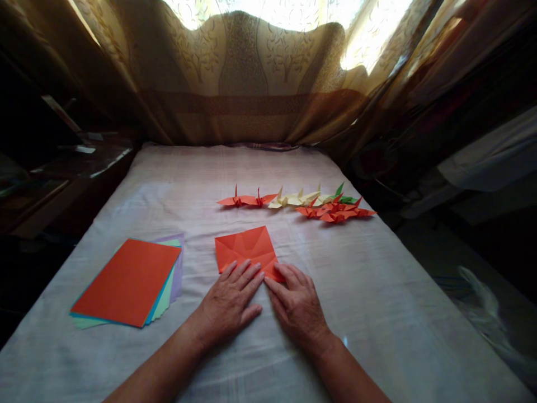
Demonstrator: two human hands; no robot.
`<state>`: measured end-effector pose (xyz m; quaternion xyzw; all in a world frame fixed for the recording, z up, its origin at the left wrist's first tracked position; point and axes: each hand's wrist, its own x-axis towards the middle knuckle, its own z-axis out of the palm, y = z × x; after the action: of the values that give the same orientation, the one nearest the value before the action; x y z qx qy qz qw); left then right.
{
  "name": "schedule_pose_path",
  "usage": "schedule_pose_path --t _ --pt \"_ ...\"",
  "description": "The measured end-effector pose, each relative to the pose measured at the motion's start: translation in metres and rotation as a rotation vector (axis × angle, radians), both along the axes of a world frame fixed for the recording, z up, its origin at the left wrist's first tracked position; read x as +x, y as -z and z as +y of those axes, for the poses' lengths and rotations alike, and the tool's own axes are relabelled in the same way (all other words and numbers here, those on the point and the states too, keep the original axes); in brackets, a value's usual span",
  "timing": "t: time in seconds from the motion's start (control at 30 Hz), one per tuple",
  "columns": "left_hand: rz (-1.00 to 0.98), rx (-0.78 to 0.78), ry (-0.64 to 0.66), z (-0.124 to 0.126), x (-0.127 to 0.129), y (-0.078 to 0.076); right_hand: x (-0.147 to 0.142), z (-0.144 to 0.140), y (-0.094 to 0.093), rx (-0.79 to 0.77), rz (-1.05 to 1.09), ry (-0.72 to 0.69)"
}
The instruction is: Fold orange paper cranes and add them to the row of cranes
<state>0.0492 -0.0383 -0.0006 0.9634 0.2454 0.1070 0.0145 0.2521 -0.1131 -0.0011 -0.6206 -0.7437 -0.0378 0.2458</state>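
One left hand (232, 296) flat, gripping nothing, and one right hand (298, 303) curled, pinch or press I can't tell, both touching the lower edge of the creased red-orange paper sheet (245, 246) mid-frame, its bulk lying up-frame.

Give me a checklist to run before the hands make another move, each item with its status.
1. Left grip resting flat on the orange-red sheet: ok.
2. Right grip touching the sheet near its right corner: ok.
3. Crease lines showing on the sheet: ok.
4. Near edge lined up: cannot tell, fingers cover much of it.
5. Paper stack squared up: not ok, lower sheets fan out.
6. Folded birds apart from the sheet: ok, beyond it.
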Motion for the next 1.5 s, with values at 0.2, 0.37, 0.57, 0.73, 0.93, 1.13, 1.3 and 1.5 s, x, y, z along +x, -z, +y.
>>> schedule_pose_path --t 0.2,0.37,0.57,0.73,0.93,1.13,1.3,1.5 --pt "-0.027 0.030 -0.006 0.000 0.000 0.002 0.002 -0.002 -0.001 -0.028 -0.018 0.024" --pt "-0.030 0.044 -0.002 0.001 0.000 0.001 0.007 -0.006 -0.002 -0.045 -0.020 0.025" --pt "-0.030 0.039 0.004 0.001 0.000 0.001 0.008 -0.007 -0.005 -0.003 -0.021 -0.037" --pt "-0.001 0.043 0.004 0.001 0.001 0.001 0.006 -0.008 -0.003 -0.058 -0.040 0.002" --pt "0.010 0.014 -0.007 0.001 -0.001 0.004 0.010 -0.011 -0.002 -0.108 -0.072 0.022" --pt "0.020 -0.003 -0.016 0.001 -0.001 0.006 0.012 -0.015 -0.002 -0.180 -0.104 0.008" --pt "0.024 -0.009 -0.021 0.000 0.000 0.005 0.014 -0.019 -0.001 -0.208 -0.105 0.062" --pt "0.031 0.002 -0.017 0.001 0.001 0.004 0.020 -0.026 0.000 -0.219 -0.120 0.135"
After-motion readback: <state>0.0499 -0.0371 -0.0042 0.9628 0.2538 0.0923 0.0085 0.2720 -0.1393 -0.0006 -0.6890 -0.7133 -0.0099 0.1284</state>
